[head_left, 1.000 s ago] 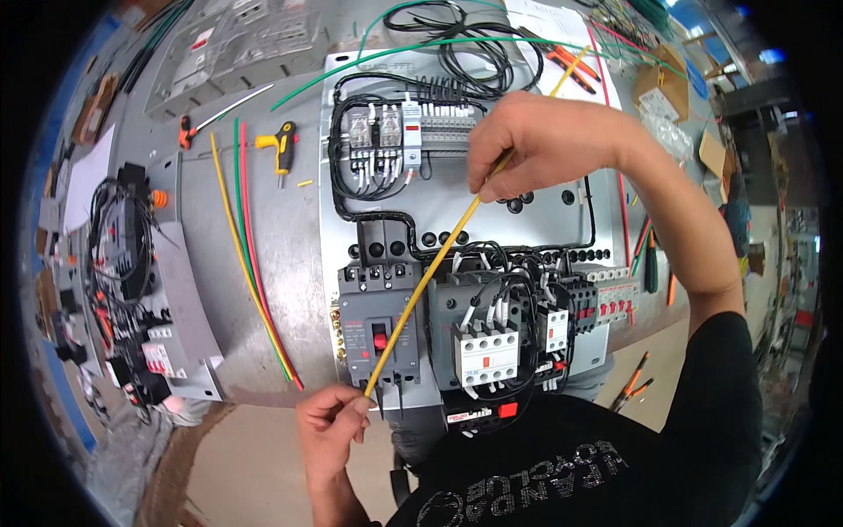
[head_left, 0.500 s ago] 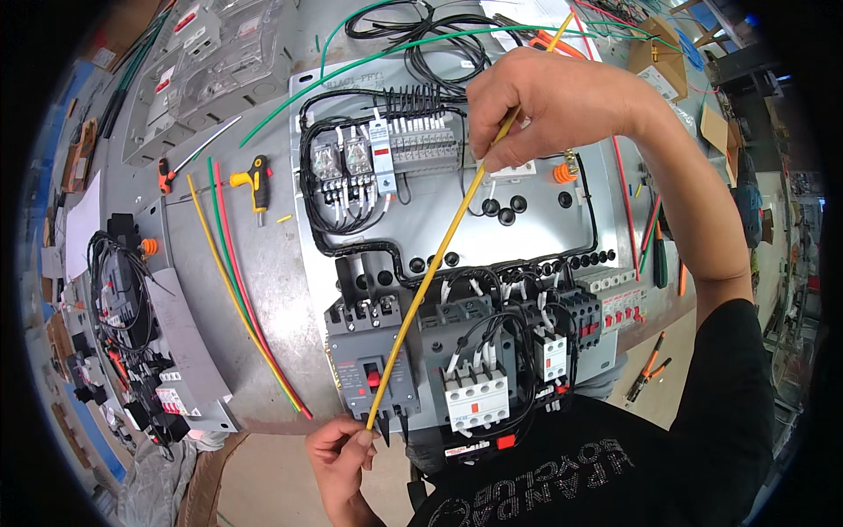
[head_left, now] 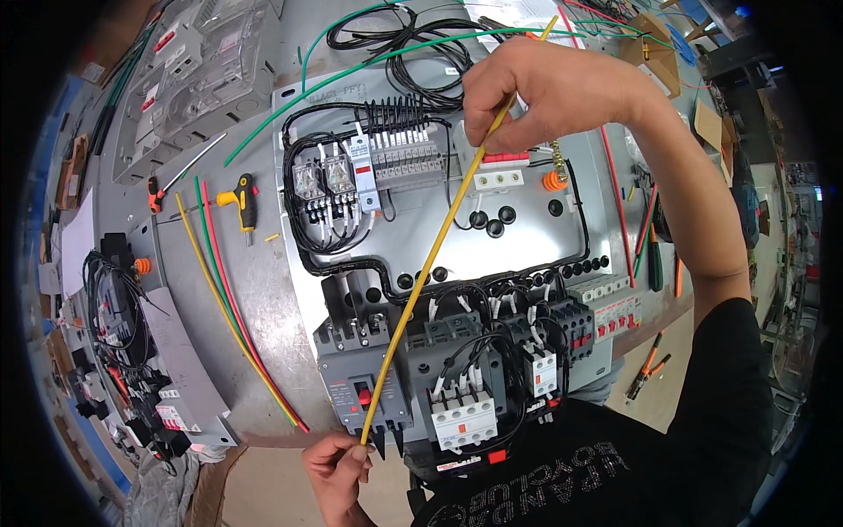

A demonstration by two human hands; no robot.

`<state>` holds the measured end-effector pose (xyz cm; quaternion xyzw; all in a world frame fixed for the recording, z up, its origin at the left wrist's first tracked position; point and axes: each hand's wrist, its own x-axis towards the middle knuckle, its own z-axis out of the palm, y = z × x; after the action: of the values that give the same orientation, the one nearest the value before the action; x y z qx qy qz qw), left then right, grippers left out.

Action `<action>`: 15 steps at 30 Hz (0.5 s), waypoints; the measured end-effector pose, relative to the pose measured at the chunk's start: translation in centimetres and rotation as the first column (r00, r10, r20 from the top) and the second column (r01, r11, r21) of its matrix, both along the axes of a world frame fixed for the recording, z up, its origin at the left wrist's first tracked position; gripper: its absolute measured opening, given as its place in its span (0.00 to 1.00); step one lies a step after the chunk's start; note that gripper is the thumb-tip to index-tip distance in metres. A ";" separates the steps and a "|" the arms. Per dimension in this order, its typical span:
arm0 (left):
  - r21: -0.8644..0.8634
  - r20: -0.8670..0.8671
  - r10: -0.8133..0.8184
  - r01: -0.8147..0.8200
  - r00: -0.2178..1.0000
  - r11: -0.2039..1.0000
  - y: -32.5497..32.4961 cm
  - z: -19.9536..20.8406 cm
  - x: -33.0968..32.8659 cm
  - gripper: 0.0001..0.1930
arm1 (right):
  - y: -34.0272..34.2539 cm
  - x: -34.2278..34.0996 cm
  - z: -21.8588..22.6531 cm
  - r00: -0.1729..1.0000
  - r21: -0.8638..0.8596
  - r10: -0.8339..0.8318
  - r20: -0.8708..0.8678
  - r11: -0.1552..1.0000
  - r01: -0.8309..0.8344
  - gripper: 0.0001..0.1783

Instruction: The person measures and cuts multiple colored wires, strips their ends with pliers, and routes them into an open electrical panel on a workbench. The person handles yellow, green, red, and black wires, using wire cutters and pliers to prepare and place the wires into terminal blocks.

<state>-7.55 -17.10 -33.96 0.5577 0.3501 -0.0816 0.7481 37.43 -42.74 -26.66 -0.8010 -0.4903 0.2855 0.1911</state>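
A yellow wire (head_left: pixel 421 274) runs taut and slanting across the wired mounting panel (head_left: pixel 518 246). Its lower end is pinched in my left hand (head_left: pixel 338 470), just off the table's near edge. My right hand (head_left: pixel 549 97) grips it near the upper end, over the panel's far part, and a short tip sticks out beyond the fingers. Beneath the wire's lower stretch sits a grey circuit breaker (head_left: pixel 362 386) with a red toggle. A white-topped contactor (head_left: pixel 464 417) lies to its right. The right hand partly hides a small breaker with red levers (head_left: pixel 502 160).
Left of the panel lie cut yellow, green and red wires (head_left: pixel 230 290), a yellow-black screwdriver (head_left: pixel 243 200) and another screwdriver (head_left: pixel 156 195). A long green wire (head_left: pixel 351 72) arches behind, near black cable coils (head_left: pixel 413 53). Transparent-covered boxes (head_left: pixel 206 75) stand at far left. Pliers (head_left: pixel 648 367) lie lower right.
Both hands keep their hold on the yellow wire. The panel and table have shifted slightly left and down in view, and the small red-levered breaker shows more below the right hand.
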 end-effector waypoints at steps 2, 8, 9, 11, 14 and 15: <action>-0.001 0.006 -0.007 0.007 1.000 1.000 0.0 0.0 -0.1 0.07 | -0.1 0.1 -0.2 1.000 0.028 0.002 0.003 1.000 -0.003 0.08; 0.005 -0.008 -0.031 0.031 0.999 0.999 0.3 0.0 -0.1 0.08 | -0.3 0.3 -0.3 0.999 -0.011 -0.038 -0.037 0.999 0.038 0.08; 0.005 -0.006 -0.020 0.020 1.000 1.000 0.2 0.0 -0.1 0.08 | -0.1 0.2 0.0 0.997 -0.040 -0.052 -0.056 0.998 0.050 0.07; 0.005 -0.003 0.002 -0.002 1.000 1.000 -0.1 0.1 0.1 0.08 | 0.1 0.1 0.1 0.995 -0.072 -0.068 -0.074 0.995 0.062 0.06; 0.002 -0.012 -0.008 0.009 1.000 1.000 0.0 0.2 0.0 0.09 | 0.1 0.1 0.2 0.995 -0.083 -0.064 -0.073 0.995 0.058 0.06; 0.006 -0.013 -0.015 0.015 1.000 1.000 0.1 0.1 0.0 0.09 | 0.2 0.1 0.2 0.996 -0.087 -0.059 -0.071 0.995 0.052 0.06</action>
<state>-7.59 -17.04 -33.81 0.5621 0.3510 -0.0900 0.7435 37.53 -42.58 -26.46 -0.8106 -0.4479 0.3299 0.1828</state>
